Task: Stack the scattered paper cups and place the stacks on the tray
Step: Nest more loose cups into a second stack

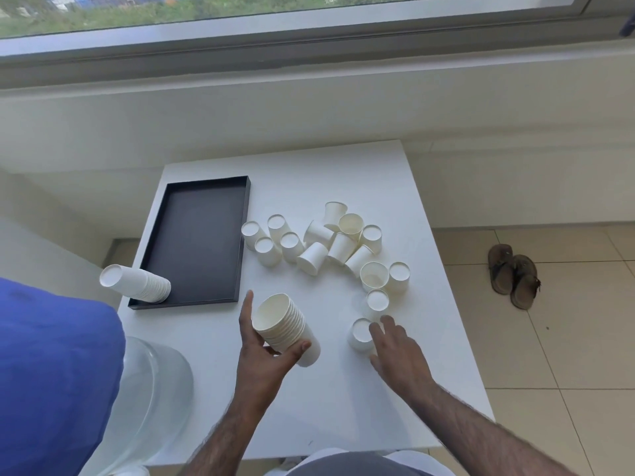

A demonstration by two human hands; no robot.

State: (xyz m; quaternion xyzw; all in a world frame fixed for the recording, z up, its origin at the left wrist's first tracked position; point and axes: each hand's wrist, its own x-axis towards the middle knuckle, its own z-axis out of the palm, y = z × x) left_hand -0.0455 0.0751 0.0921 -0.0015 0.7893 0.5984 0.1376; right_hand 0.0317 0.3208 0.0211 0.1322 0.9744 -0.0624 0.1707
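Where it leans inverted in the near left corner of the matte black, straight-walled tray [201,242], the finished stack [135,282], ribbed with rolled rims, could be toppled by a nudge. Centre: held stack [285,329], thin smooth white paper, tapered, clamped by the left hand [263,355]; crushing is risked under squeeze. Right: lone cup [360,333], inverted, touched by the right hand [400,350], fingers spread apart; scattered cups [330,242] farther off could be knocked rolling.
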